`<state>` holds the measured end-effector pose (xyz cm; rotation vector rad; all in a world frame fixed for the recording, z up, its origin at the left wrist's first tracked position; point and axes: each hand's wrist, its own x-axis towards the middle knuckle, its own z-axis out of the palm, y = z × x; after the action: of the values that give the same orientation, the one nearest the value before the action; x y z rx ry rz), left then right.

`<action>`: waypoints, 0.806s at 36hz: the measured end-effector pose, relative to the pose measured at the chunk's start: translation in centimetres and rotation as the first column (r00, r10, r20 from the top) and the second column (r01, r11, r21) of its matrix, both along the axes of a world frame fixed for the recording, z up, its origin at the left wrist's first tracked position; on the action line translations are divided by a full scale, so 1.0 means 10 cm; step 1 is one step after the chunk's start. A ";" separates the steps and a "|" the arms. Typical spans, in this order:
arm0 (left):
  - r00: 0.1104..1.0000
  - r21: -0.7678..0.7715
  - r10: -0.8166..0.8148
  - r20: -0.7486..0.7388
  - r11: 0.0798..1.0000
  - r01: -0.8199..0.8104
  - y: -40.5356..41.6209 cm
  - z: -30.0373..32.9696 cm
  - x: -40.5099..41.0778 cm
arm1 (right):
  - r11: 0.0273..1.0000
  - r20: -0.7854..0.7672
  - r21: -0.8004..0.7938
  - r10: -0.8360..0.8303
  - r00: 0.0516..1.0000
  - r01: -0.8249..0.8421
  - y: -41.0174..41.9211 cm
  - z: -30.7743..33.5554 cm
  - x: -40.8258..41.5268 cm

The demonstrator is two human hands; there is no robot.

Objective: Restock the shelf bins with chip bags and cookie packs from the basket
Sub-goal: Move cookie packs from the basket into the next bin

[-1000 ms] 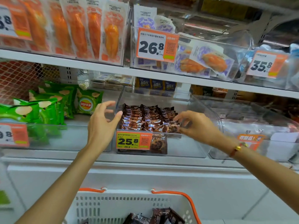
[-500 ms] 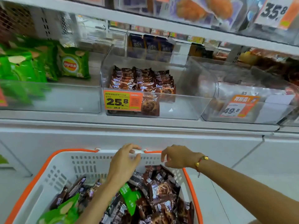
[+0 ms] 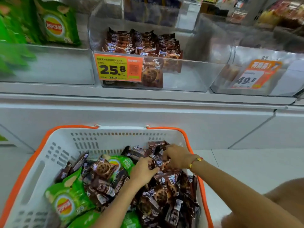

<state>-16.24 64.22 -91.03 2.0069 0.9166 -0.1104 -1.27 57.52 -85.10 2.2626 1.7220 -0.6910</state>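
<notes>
Hands now down in basket (image 3: 54, 155) (off rim), left hand (image 3: 142, 171), right hand (image 3: 176, 156) gripping cookie packs (image 3: 158, 162).

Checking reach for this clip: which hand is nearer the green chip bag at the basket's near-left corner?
Left. The left hand is mid-basket, right of the green chip bag; the right hand is farther right, near the basket's far-right corner.

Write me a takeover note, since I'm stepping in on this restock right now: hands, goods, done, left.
Left hand and right hand: both down in the basket, fingers gathering brown cookie packs; firm grip not clear.
Goods: cookie packs and green chip bags fill the basket.
Done: cookie bin holds rows at its back; chip bin holds some bags.
Left: fill the front of the cookie bin, then shelve the chips.
</notes>
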 end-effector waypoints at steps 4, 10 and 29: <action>0.997 -0.079 0.003 0.072 0.997 0.002 0.03 0.06 0.01 | 0.999 -0.101 -0.004 -0.033 0.994 0.032 0.02 0.12 0.06; 0.962 -0.248 0.101 0.255 0.968 -0.036 0.34 0.43 -0.06 | 0.993 -0.205 0.070 -0.075 0.976 0.091 0.24 0.53 0.14; 0.678 -0.002 0.116 0.726 0.986 -0.167 0.85 2.09 -0.22 | 0.759 -0.193 0.650 0.137 0.972 0.022 0.56 2.14 -0.08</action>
<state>-18.46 72.77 -70.16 1.7780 0.5398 0.7758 -2.05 63.10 -63.72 2.6125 2.4432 -0.3747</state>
